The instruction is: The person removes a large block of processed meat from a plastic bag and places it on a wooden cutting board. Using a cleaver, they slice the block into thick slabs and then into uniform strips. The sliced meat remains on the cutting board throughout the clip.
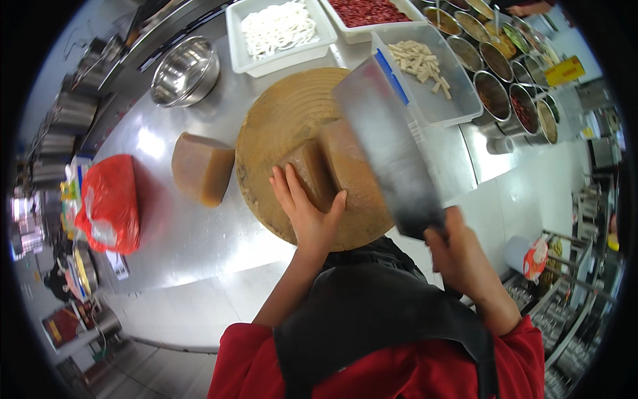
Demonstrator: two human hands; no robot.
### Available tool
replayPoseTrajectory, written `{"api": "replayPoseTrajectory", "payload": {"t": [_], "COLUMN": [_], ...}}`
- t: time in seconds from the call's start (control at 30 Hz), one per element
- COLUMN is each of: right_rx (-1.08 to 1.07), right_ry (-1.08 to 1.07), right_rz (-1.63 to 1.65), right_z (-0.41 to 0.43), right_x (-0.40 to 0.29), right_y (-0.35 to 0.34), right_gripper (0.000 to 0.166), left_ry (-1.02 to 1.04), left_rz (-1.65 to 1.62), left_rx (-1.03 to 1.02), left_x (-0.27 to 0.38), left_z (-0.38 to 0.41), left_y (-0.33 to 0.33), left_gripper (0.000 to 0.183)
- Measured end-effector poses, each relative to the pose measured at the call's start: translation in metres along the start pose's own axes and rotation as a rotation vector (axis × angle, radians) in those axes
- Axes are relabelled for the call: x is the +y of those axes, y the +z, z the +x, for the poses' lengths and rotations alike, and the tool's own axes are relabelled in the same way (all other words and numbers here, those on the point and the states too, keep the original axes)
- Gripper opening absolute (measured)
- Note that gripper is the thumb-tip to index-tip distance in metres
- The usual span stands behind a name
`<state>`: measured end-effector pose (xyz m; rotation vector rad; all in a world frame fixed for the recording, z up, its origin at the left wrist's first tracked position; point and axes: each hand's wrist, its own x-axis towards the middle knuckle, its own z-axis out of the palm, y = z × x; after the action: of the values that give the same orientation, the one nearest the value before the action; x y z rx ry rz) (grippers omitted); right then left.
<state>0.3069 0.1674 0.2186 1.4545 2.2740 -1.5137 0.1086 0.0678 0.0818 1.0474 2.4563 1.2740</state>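
My left hand [313,217] rests with its fingers spread against a thick piece of brown jelly-like food [311,174]. Its thumb reaches the near side of a larger brown block [351,169], across a dark gap from that piece. Both lie on a round wooden chopping block [279,109]. Gripped by its handle in my right hand [461,249] is a wide cleaver [389,149]. The blurred blade is raised and hides the larger block's right part. Another brown block [202,167] sits on the steel table, left of the chopping block.
A steel bowl [184,72] stands back left, near a red plastic bag [112,204]. At the back are a tub of white rings [281,32], a tub of dark red pieces [369,12] and a clear bin of pale strips [423,65]. Several steel pots [493,99] stand at right.
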Motion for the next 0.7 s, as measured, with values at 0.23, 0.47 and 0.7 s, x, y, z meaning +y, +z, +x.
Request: {"api": "replayPoseTrajectory", "payload": {"t": [0.23,0.47,0.7], "right_rx": [-0.026,-0.071,-0.022], "right_ry": [-0.017,-0.032,0.047], "right_rz": [0.386,0.505,0.522], "right_z": [0.046,0.060,0.049], "right_x": [0.077,0.106,0.099], "right_y": [-0.021,-0.005,0.000], "right_gripper": [0.013,0.009,0.012], "left_ry": [-0.438,-0.846,-0.465], "left_rz": [-0.687,-1.558,-1.266], "left_rx": [0.228,0.037,-0.030], "left_x": [-0.036,-0.082,-0.117], "left_z": [-0.004,0.010,0.069], "left_y": [0.012,-0.047,-0.080], "left_gripper": [0.081,0.051,0.061]}}
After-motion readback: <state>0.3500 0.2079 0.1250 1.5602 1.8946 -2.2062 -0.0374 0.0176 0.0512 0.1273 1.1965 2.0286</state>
